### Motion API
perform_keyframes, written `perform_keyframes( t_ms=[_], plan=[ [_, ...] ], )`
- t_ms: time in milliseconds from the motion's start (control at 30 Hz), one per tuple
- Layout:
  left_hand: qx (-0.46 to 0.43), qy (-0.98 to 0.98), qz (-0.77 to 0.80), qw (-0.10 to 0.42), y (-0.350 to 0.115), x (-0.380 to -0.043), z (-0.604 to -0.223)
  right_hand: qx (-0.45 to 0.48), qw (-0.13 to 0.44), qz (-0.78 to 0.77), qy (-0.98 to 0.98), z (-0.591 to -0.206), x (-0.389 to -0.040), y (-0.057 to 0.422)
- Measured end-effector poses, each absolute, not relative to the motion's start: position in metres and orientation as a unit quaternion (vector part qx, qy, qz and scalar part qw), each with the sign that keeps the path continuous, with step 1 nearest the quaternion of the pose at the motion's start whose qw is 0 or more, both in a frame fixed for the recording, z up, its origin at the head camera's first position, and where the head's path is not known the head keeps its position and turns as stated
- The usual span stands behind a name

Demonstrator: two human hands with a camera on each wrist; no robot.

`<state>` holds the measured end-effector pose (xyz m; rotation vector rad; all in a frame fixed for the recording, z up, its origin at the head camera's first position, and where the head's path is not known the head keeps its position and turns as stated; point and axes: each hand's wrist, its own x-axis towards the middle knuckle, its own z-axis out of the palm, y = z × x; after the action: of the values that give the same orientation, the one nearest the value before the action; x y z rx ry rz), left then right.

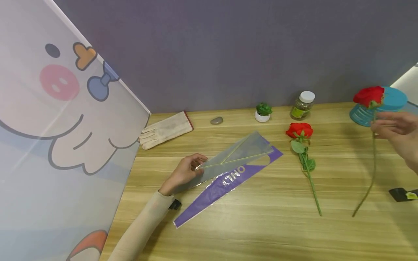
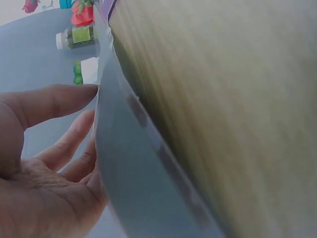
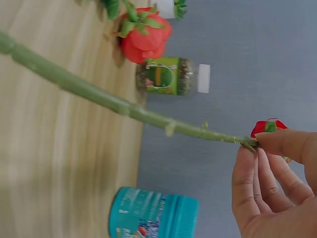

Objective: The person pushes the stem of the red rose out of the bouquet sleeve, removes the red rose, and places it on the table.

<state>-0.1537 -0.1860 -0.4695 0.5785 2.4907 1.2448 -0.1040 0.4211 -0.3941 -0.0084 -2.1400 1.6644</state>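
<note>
In the head view my left hand [image 1: 186, 171] holds the near end of a flower wrapping sleeve [image 1: 233, 156], part translucent grey film with yellow lines, part purple with the letters ONLY. In the left wrist view the thumb meets the film's edge and the fingertips pass out of sight behind it. My right hand [image 1: 399, 133] pinches a red artificial rose [image 1: 369, 96] by the stem just under its bloom, raised at the far right, the bare stem hanging down. A second red rose [image 1: 299, 130] with green leaves lies on the table between the sleeve and that hand.
Along the back stand a small potted plant [image 1: 262, 113], a white-lidded jar [image 1: 302, 106] and a blue-lidded tub [image 1: 394, 99]. A grey stone [image 1: 216, 120] and a pale work glove [image 1: 166, 130] lie at the back left. A dark object [image 1: 398, 194] sits at the right edge.
</note>
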Motion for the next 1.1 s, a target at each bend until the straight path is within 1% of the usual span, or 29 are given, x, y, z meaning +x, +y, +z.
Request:
perform_keyframes(
  t_ms=[100, 133, 233, 333, 400, 767, 967, 1100],
  plan=[
    [0.202, 0.870, 0.424, 0.152, -0.186, -0.154, -0.470, -0.022, 0.187, 0.572, -0.799, -0.400, -0.103, 0.419],
    [0.203, 0.871, 0.421, 0.153, -0.187, -0.154, -0.470, -0.038, 0.170, 0.558, -0.811, -0.402, -0.103, 0.419],
    [0.200, 0.876, 0.412, 0.155, -0.186, -0.154, -0.469, -0.043, 0.126, 0.557, -0.820, -0.412, -0.102, 0.419],
    [0.197, 0.882, 0.400, 0.154, -0.185, -0.154, -0.468, -0.049, 0.100, 0.541, -0.834, -0.421, -0.103, 0.418],
    [0.196, 0.886, 0.392, 0.152, -0.185, -0.154, -0.467, -0.063, 0.094, 0.504, -0.857, -0.426, -0.104, 0.416],
    [0.214, 0.892, 0.371, 0.145, -0.185, -0.153, -0.465, -0.062, 0.022, 0.530, -0.846, -0.459, -0.108, 0.409],
    [0.217, 0.890, 0.374, 0.146, -0.185, -0.151, -0.465, -0.059, 0.009, 0.518, -0.853, -0.473, -0.109, 0.409],
    [0.221, 0.888, 0.378, 0.144, -0.186, -0.151, -0.465, -0.069, 0.009, 0.500, -0.863, -0.478, -0.112, 0.406]
  ],
)
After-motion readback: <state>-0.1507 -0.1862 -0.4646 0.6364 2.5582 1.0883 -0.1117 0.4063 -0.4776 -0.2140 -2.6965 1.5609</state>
